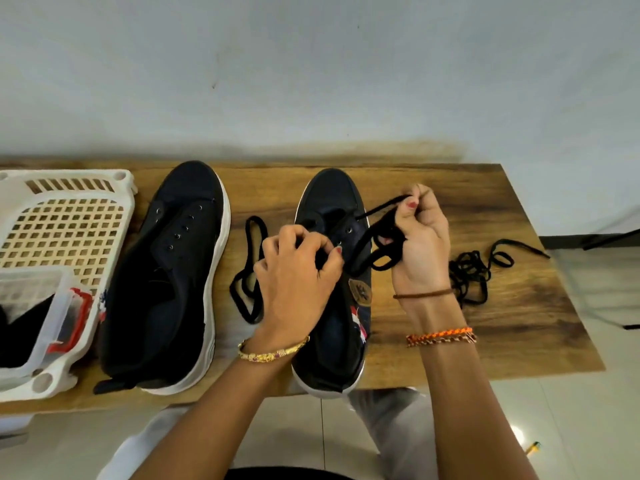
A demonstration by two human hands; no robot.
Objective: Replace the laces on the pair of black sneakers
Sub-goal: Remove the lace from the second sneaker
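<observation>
Left hand [294, 271]: nearest the camera, over the right sneaker's eyelet rows, fingers curled and pinching the lace there.
Right hand [420, 237]: just right of the right sneaker, closed on a bunch of black lace [384, 244], thumb and forefinger nipping one strand.
Right sneaker [332, 334]: flat on the worktop [502, 209], long axis running away from the camera, toe toward the wall, heel over the near edge.
Left sneaker [166, 282]: left of the right sneaker, roughly parallel, toe also to the wall, eyelets bare.
Loose lace [247, 271]: looped between the sneakers.
Second loose lace [474, 271]: tangled right of the right sneaker.
Basket [69, 216]: white, far left of the right sneaker.
</observation>
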